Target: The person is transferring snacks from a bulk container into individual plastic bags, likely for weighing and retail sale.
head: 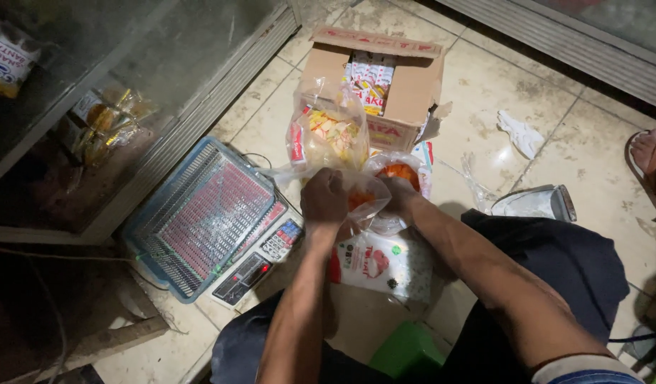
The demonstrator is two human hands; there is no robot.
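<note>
Inventory as I see it from the head camera, seated over a tiled floor (pixel 499 92).

1. Left hand (pixel 324 198): curled into a fist, gripping the gathered top of a small clear plastic bag (pixel 362 200) with orange contents. I cannot tell the finger positions beyond the closed fist.
2. Right hand (pixel 399 193): closed on the same small bag from the other side, fingers mostly hidden behind the plastic.
3. Small clear plastic bag: held between both hands, just above the floor, in front of the knees.
4. Large clear bag of mixed crackers (pixel 329 131): upright, just behind the hands, leaning at the cardboard box (pixel 413 89).
5. Cardboard box: flaps open, packets showing inside.
6. Second bag with orange contents (pixel 399 171): beside the right hand, touching the box front.
7. White flat packet with red print (pixel 378 264): lying on the floor under the forearms.
8. Digital weighing scale (pixel 207 217): blue-rimmed platform, left of the hands, beside a glass display cabinet (pixel 129 85).
9. Green stool (pixel 406 352): between the legs.
</note>
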